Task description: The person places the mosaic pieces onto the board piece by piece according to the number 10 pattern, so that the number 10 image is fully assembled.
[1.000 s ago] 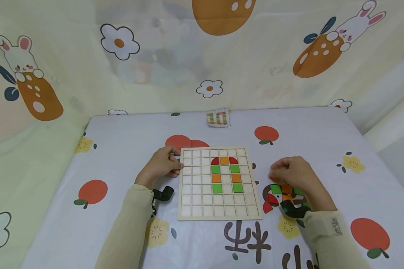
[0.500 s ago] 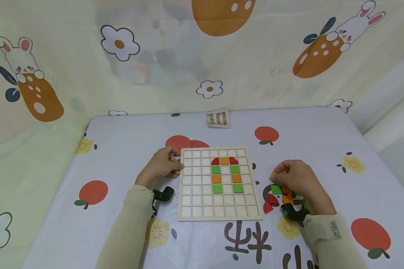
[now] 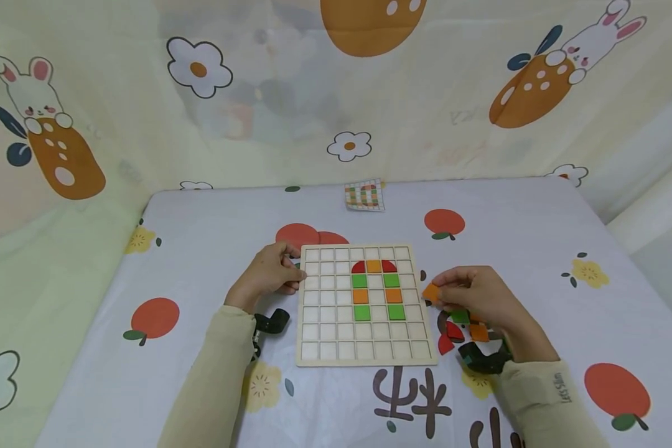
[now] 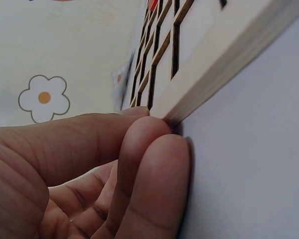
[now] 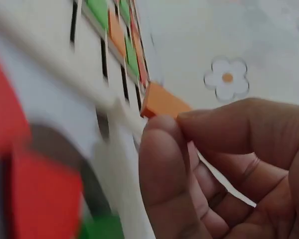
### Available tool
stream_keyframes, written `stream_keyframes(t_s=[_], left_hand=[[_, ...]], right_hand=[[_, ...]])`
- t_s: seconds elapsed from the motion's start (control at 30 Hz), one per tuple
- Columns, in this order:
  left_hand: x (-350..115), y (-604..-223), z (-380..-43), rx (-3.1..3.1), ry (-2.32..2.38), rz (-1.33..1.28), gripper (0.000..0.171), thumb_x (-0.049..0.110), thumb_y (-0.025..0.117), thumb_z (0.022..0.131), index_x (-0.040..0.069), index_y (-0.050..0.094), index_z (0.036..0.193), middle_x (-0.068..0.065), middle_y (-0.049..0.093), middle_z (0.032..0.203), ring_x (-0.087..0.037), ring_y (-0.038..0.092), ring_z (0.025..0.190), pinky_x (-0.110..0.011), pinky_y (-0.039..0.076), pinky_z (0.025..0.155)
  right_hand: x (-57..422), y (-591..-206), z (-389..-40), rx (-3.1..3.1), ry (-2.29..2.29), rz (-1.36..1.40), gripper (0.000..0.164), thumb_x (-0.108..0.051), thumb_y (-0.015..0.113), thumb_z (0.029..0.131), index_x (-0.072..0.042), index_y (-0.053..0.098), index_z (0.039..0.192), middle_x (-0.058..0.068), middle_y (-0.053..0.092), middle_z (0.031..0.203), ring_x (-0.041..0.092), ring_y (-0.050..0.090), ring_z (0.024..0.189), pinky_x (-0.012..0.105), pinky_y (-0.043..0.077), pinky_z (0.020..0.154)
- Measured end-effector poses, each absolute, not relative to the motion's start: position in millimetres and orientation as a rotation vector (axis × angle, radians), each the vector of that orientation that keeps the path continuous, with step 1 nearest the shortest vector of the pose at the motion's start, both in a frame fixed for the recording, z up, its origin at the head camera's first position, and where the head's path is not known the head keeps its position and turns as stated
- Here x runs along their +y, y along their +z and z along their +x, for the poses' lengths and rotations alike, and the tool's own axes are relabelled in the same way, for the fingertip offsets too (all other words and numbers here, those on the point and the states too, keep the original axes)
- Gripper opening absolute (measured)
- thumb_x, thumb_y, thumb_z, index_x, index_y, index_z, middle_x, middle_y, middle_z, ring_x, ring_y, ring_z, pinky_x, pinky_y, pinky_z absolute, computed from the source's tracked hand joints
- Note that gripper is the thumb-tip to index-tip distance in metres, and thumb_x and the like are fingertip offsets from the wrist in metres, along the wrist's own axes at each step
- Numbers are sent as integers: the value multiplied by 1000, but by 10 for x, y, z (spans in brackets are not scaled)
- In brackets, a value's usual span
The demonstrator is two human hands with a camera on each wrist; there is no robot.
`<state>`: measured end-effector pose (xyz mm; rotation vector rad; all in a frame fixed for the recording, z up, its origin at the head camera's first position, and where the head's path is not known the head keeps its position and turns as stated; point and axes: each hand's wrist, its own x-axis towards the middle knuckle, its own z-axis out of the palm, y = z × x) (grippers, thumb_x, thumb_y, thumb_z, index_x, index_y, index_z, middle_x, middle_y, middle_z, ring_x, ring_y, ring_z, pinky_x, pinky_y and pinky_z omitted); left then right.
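Note:
A wooden grid board (image 3: 337, 334) lies flat, with red, orange, and green tiles set in an arch shape in its cells. At its left edge my left hand (image 3: 265, 274) holds the frame, thumb and fingertips meeting at the wooden rim (image 4: 189, 94) in the left wrist view. Between thumb and fingertips, my right hand (image 3: 481, 295) pinches an orange square tile (image 3: 431, 293) just off the board's right edge. The right wrist view shows the same orange tile (image 5: 163, 102) tilted, one end sticking out past the fingertips.
Below the right hand lies a pile of loose tiles, with a red tile (image 3: 445, 345), an orange tile (image 3: 479, 332) and a green tile (image 3: 460, 317). A small pattern card (image 3: 364, 195) stands at the table's back edge. A patterned cloth (image 3: 280, 118) hangs behind.
My right hand has moved left from above the loose pile toward the board, carrying the orange tile. The left hand stays at the board's edge.

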<state>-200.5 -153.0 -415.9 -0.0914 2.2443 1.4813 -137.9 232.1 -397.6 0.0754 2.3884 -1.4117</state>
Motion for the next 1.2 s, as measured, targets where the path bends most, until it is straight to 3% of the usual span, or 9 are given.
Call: stream_keyframes(t_s=[0.57,1.2], left_hand=[[-1541,-4158,-2016,2234,1489,-89,42,-1,77,92,1,56,128,-11,59,92,-17,67,67,-28,63,64],[-1539,-4155,-2015,2234,1484,-80,42,-1,77,92,1,56,128,-12,62,91,-17,67,67,-28,63,64]], right_hand=[[1811,-4050,-1278,2089,-1525,-213,15,-2,71,94,9,72,105,15,74,87,22,70,71,30,64,69],[1647,-4042,-1212,2179,-1418,-220,12,-5,71,94,2,77,101,10,75,87,21,68,74,28,62,68]])
